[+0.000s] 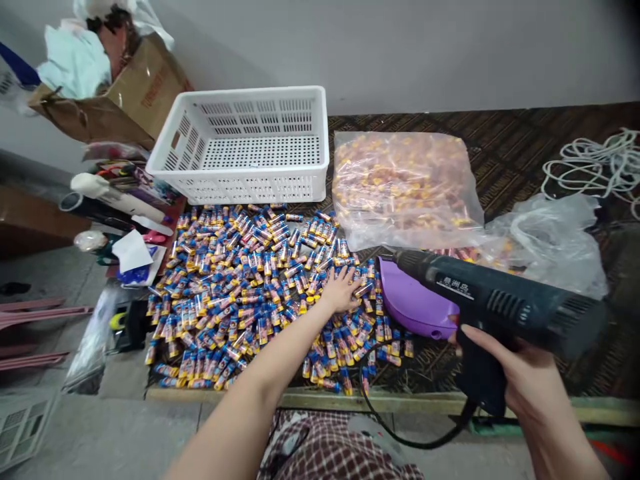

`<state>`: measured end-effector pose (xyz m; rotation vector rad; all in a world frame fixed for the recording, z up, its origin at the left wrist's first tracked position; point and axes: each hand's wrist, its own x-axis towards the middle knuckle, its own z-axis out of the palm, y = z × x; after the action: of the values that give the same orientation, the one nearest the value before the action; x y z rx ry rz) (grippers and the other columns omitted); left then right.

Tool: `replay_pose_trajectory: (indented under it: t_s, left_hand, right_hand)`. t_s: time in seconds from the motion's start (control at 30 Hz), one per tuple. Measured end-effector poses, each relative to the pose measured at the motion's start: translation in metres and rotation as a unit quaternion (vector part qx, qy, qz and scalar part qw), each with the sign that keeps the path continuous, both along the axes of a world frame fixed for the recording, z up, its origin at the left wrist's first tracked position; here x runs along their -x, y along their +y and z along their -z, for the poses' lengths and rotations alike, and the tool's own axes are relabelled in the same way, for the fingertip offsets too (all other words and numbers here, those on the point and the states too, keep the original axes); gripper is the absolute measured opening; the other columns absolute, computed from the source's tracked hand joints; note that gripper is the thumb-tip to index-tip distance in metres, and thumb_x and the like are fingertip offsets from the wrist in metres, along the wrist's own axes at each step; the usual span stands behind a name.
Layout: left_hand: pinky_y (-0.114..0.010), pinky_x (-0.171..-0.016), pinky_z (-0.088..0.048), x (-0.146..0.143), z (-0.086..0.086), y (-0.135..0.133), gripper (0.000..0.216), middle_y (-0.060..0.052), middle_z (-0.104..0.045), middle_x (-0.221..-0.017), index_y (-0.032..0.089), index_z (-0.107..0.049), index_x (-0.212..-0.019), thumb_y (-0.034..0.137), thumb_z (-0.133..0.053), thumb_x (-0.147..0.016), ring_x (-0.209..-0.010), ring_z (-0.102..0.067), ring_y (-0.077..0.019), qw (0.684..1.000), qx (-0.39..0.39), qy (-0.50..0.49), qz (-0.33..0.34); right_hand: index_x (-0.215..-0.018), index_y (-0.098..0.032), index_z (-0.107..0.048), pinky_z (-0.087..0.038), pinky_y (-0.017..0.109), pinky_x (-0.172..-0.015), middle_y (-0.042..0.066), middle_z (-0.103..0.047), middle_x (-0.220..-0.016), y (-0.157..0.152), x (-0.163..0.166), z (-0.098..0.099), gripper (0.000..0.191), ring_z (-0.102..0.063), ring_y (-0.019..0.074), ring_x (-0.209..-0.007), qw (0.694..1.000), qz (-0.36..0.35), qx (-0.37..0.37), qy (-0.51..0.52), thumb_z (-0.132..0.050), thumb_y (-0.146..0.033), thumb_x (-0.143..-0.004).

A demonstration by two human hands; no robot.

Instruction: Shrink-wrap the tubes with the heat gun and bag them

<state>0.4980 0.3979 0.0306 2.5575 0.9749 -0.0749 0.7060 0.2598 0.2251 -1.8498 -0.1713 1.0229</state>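
My right hand is wrapped round the handle of a black heat gun, its nozzle pointing left over the table. My left hand lies palm down with fingers spread, touching a wide layer of small printed tubes with blue and yellow ends. The tubes lie at many angles, mostly on their sides. Just under the heat gun's nozzle is a purple plastic scoop-like thing, partly hidden by the gun. A black cord runs from the gun's handle, looping left at the table's front edge.
Behind the tubes stands a white slotted crate. Beside it lies a clear bag of small pink and yellow pieces, near a crumpled plastic bag and coiled white cord. A cardboard box and a tape dispenser are at left.
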Motion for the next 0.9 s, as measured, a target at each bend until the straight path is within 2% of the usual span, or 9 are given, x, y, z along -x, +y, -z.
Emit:
replay_pose_trajectory:
  t_s: [0.1, 0.23, 0.37, 0.43, 0.57, 0.7, 0.77, 0.8, 0.9]
  left_hand:
    - [-0.057, -0.104, -0.02, 0.02, 0.008, 0.012, 0.067, -0.011, -0.036, -0.143, 0.026, -0.043, -0.131, 0.06, -0.051, -0.074, -0.131, -0.028, -0.0354, 0.999, 0.011, 0.043, 0.012]
    - [-0.051, -0.104, -0.026, 0.083, -0.002, 0.02, 0.053, -0.011, -0.047, -0.133, 0.025, -0.048, -0.127, 0.051, -0.048, -0.08, -0.127, -0.034, -0.0308, 0.996, -0.047, 0.059, -0.039]
    - [-0.048, -0.103, -0.029, 0.131, -0.012, 0.021, 0.034, -0.01, -0.048, -0.132, 0.022, -0.061, -0.108, 0.041, -0.044, -0.084, -0.125, -0.037, -0.0285, 0.989, -0.089, 0.076, -0.085]
    - [-0.049, -0.102, -0.03, 0.149, -0.012, 0.02, 0.034, -0.011, -0.047, -0.133, 0.022, -0.06, -0.11, 0.039, -0.042, -0.086, -0.123, -0.039, -0.0289, 0.982, -0.103, 0.087, -0.132]
    - [-0.052, -0.103, -0.029, 0.175, -0.011, 0.009, 0.039, -0.012, -0.043, -0.138, 0.023, -0.052, -0.123, 0.035, -0.038, -0.088, -0.126, -0.037, -0.0305, 0.96, -0.128, 0.096, -0.229]
    - [-0.054, -0.105, -0.024, 0.169, -0.018, -0.028, 0.04, -0.016, -0.039, -0.14, 0.016, -0.051, -0.123, 0.031, -0.036, -0.09, -0.132, -0.029, -0.0313, 0.927, -0.167, 0.07, -0.327]
    - [-0.052, -0.108, -0.022, 0.151, -0.019, -0.059, 0.037, -0.016, -0.039, -0.14, 0.017, -0.052, -0.121, 0.029, -0.036, -0.09, -0.133, -0.028, -0.0282, 0.937, -0.159, 0.041, -0.309]
    - [-0.052, -0.109, -0.02, 0.14, -0.017, -0.076, 0.037, -0.014, -0.039, -0.14, 0.019, -0.052, -0.121, 0.029, -0.037, -0.09, -0.134, -0.027, -0.0266, 0.951, -0.145, 0.027, -0.271]
    - [-0.053, -0.11, -0.014, 0.107, -0.007, -0.122, 0.049, -0.01, -0.03, -0.147, 0.024, -0.043, -0.131, 0.041, -0.043, -0.086, -0.138, -0.018, -0.0268, 0.995, -0.067, -0.002, -0.074]
  right_hand:
    - [-0.079, -0.018, -0.068, -0.054, 0.026, -0.044, 0.002, -0.07, -0.068, -0.005, -0.01, 0.006, 0.045, -0.062, 0.0174, -0.051, 1.0, 0.005, 0.021, 0.019, -0.087, -0.028, -0.039]
    - [-0.076, -0.017, -0.068, -0.053, 0.026, -0.044, 0.003, -0.069, -0.064, -0.011, -0.01, 0.027, 0.042, -0.061, 0.0175, -0.05, 0.998, -0.015, 0.04, 0.048, -0.086, -0.028, -0.04]
    - [-0.074, -0.016, -0.068, -0.053, 0.028, -0.047, 0.003, -0.069, -0.064, -0.006, 0.002, 0.054, 0.039, -0.061, 0.0177, -0.05, 0.997, -0.062, 0.012, 0.039, -0.085, -0.029, -0.042]
    - [-0.077, -0.015, -0.068, -0.054, 0.03, -0.051, 0.005, -0.07, -0.068, -0.001, 0.01, 0.066, 0.038, -0.062, 0.0192, -0.053, 0.994, -0.105, -0.003, 0.035, -0.083, -0.032, -0.046]
    - [-0.084, -0.015, -0.069, -0.055, 0.036, -0.062, 0.009, -0.072, -0.08, 0.017, 0.033, 0.084, 0.04, -0.065, 0.024, -0.067, 0.983, -0.178, -0.018, 0.032, -0.08, -0.037, -0.052]
    - [-0.085, -0.014, -0.069, -0.053, 0.041, -0.075, 0.01, -0.072, -0.086, 0.038, 0.059, 0.094, 0.042, -0.066, 0.0273, -0.08, 0.972, -0.227, -0.057, 0.031, -0.08, -0.037, -0.051]
    - [-0.089, -0.014, -0.069, -0.051, 0.043, -0.079, 0.01, -0.072, -0.089, 0.045, 0.068, 0.095, 0.045, -0.065, 0.0276, -0.084, 0.966, -0.246, -0.072, 0.027, -0.08, -0.037, -0.051]
    - [-0.091, -0.014, -0.068, -0.051, 0.044, -0.081, 0.01, -0.072, -0.091, 0.046, 0.07, 0.095, 0.047, -0.065, 0.0276, -0.086, 0.964, -0.254, -0.077, 0.021, -0.08, -0.037, -0.052]
    - [-0.094, -0.015, -0.067, -0.048, 0.045, -0.086, 0.011, -0.071, -0.096, 0.037, 0.064, 0.09, 0.047, -0.063, 0.0271, -0.092, 0.96, -0.267, -0.08, -0.012, -0.079, -0.036, -0.054]
